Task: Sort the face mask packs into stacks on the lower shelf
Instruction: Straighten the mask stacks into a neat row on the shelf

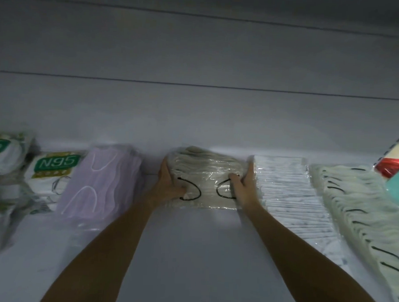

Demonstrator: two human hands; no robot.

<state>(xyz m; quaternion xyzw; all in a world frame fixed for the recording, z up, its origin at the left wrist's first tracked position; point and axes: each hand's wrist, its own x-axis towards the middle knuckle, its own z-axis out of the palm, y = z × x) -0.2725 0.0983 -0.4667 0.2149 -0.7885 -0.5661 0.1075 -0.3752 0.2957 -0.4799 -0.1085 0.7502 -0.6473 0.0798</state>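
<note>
We hold the beige stack (206, 172) on the shelf (188, 254) with both hands.
Our left hand (171, 184) and right hand (243, 185) clasp its sides, thumbs on top. The white stack (284, 190) lies against our right hand; the lilac stack (104, 180) lies apart from our left. We judge the slick film risky: an uneven squeeze could slide top packs onto either neighbour.

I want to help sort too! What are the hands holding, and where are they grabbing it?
Both hold the clear pack of beige masks with black ear loops: the left hand grips its left end, the right hand its right end.
</note>
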